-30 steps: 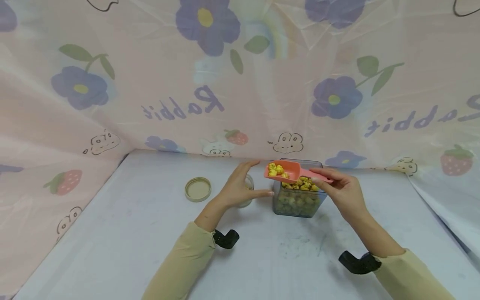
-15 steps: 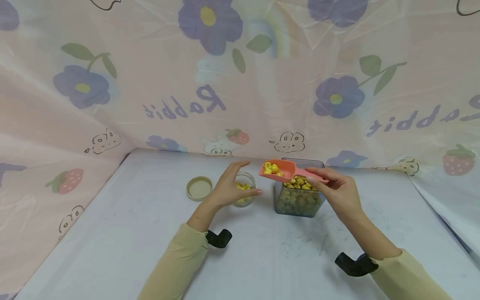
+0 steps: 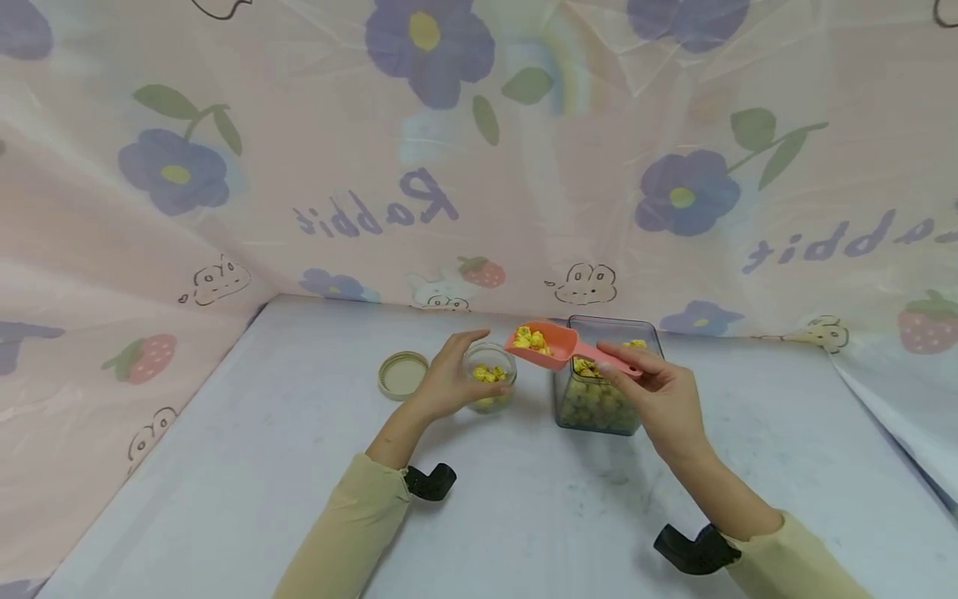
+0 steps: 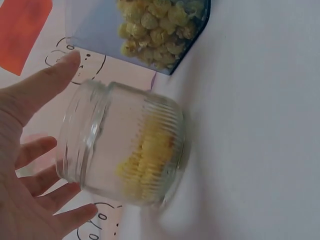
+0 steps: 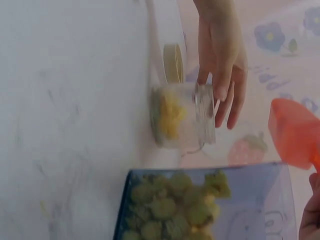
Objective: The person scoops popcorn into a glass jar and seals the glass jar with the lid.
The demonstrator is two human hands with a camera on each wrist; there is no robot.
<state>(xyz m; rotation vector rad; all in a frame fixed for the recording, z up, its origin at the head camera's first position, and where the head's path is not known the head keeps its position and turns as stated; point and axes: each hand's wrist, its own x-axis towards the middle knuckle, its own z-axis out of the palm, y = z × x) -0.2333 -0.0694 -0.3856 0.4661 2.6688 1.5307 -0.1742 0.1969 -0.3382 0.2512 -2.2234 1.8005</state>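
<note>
Pouring neatly should mean the right hand (image 3: 664,398), fingers clamped on the pink scoop (image 3: 559,346), centring it over the glass jar (image 4: 111,142) at the scoop's eight o'clock, left hand (image 3: 451,379) alongside, fingers apart.

On the white tabletop (image 3: 486,524) we saw faint dark smudges and, from left to right, a round lid (image 3: 403,375) lying flat — then a glass jar (image 4: 120,130) partly filled with yellow popcorn (image 3: 490,374), then a tinted container (image 5: 250,195), both upright.

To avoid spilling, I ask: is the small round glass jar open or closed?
Open: nothing covers the jar, and a round gold-coloured lid lies apart.
</note>
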